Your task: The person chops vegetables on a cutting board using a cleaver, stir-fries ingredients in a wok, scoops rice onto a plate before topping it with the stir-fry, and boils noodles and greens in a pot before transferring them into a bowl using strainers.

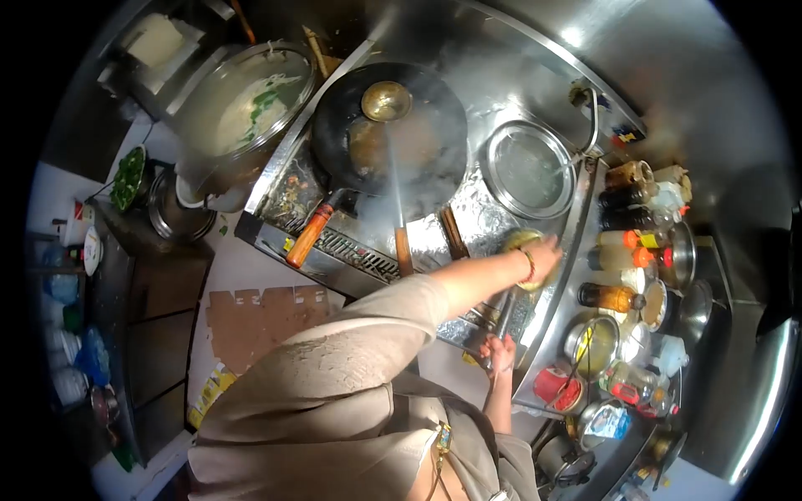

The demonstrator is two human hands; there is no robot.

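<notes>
Beside 1 wok (pixel 393 134), 2 hands: left hand (pixel 545 257) on 1 bowl (pixel 525 244), right hand (pixel 501 351) clamped around 1 ladle handle (pixel 506 311).

no readable text, bottle labels (pixel 628 382) and packets too small and blurred

Small round yellowish bowl (pixel 525 247), tilted, held at its rim just right of the wok (pixel 389 127). Long metal handle (pixel 504 316) gripped below the bowl, running upward toward it.

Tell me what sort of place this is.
Most likely a commercial kitchen, at a wok station: a steaming wok with a ladle on a steel range, a large stockpot, and a crowded row of sauce bottles beside it.
</notes>
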